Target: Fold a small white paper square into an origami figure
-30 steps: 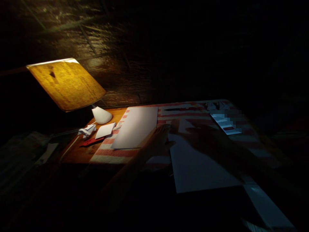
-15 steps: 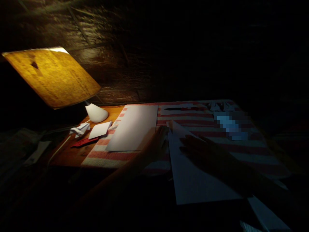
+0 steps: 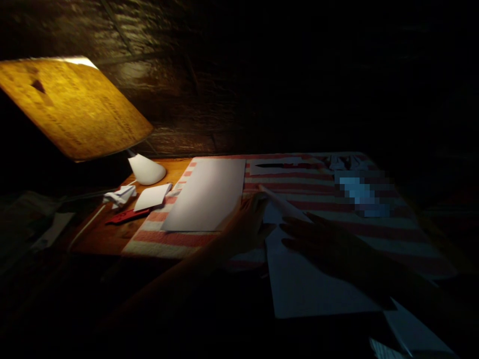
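Observation:
A sheet of white paper [image 3: 299, 284] lies in dim light at the front of the striped cloth, its near end reaching past the table's front edge. Its far left corner is lifted and folded over. My left hand [image 3: 249, 222] is closed on that corner, the thumb below and the fingers bent at the fold. Flat across the paper's middle rests my right hand [image 3: 318, 237], its fingers stretched out and a little apart. Another white sheet [image 3: 209, 194] lies flat to the left, partly behind my left forearm.
A lit lamp [image 3: 147, 169] stands at the left, near a folded paper piece [image 3: 120, 196], a small white paper [image 3: 152, 197] and a red cutter-like tool [image 3: 127, 216]. At the back lies a knife [image 3: 280, 165]. Folded paper shapes [image 3: 346, 162] and a pixelated object [image 3: 361, 194] are at the right.
My left hand has moved slightly right and bent its fingers around the corner, which is now more folded over. My right hand stays flat on the sheet. The view has shifted a little.

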`<state>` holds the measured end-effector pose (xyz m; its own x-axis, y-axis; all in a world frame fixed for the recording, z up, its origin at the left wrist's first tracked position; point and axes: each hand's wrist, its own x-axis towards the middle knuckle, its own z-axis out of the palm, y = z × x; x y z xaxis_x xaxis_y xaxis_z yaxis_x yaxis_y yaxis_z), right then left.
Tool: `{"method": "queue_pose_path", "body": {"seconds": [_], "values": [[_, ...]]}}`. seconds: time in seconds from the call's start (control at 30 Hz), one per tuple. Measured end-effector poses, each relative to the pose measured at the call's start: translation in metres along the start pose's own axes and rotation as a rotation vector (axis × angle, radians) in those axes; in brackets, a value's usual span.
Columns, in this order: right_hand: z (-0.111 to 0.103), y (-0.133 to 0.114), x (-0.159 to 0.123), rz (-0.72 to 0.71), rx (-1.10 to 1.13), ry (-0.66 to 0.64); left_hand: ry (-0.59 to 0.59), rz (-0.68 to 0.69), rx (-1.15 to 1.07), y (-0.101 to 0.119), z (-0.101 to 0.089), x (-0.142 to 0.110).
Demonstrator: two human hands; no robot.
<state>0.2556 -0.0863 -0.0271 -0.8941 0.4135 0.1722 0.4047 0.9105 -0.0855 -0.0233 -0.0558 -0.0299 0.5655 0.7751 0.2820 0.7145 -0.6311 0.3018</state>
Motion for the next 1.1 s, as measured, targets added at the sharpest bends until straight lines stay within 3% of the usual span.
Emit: {"method": "queue_pose_path", "body": {"seconds": [0.83, 1.1], "values": [[0.0011, -0.0016, -0.0027, -0.015, 0.049, -0.051, 0.022, -0.057, 0.102, 0.0000, 0.0020, -0.0033], [0.0019, 0.0020, -0.0033, -0.070, 0.039, -0.069, -0.042, -0.071, 0.112, -0.0005, 0.0030, -0.0004]]}}
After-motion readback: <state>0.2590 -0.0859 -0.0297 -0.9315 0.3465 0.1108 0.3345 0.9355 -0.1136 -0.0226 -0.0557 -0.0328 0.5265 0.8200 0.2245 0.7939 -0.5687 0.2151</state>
